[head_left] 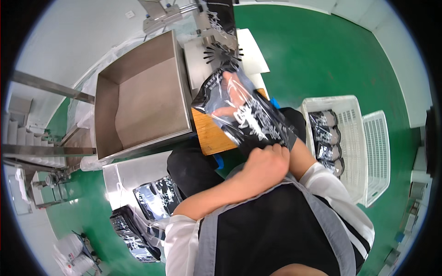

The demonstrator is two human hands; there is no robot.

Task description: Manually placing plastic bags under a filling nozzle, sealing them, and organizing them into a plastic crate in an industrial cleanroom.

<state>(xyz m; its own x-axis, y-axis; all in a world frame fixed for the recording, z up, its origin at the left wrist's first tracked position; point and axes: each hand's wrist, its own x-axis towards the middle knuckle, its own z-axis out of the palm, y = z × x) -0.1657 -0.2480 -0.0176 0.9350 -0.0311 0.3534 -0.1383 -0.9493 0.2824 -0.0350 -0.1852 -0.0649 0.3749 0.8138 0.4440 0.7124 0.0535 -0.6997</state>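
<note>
A black and clear plastic bag [258,119] with white lettering lies stretched over my right forearm, in front of my body. My left hand [267,164] is closed around the near edge of this bag, its fingers bunched in the film. Through the clear window I see my right hand [234,92] inside the bag, thumb and fingers apart. The far end of the bag lies just short of a dark, many-pronged ring [222,53] on a metal machine [202,23]. Whether the bag touches the prongs I cannot tell.
A deep steel tray [152,99] stands at the left, beside a wooden board [212,133]. Stacked flat bags [159,198] lie on a low pale surface [115,177] at lower left. At the right, a white plastic crate [352,161] holds several filled bags [324,135].
</note>
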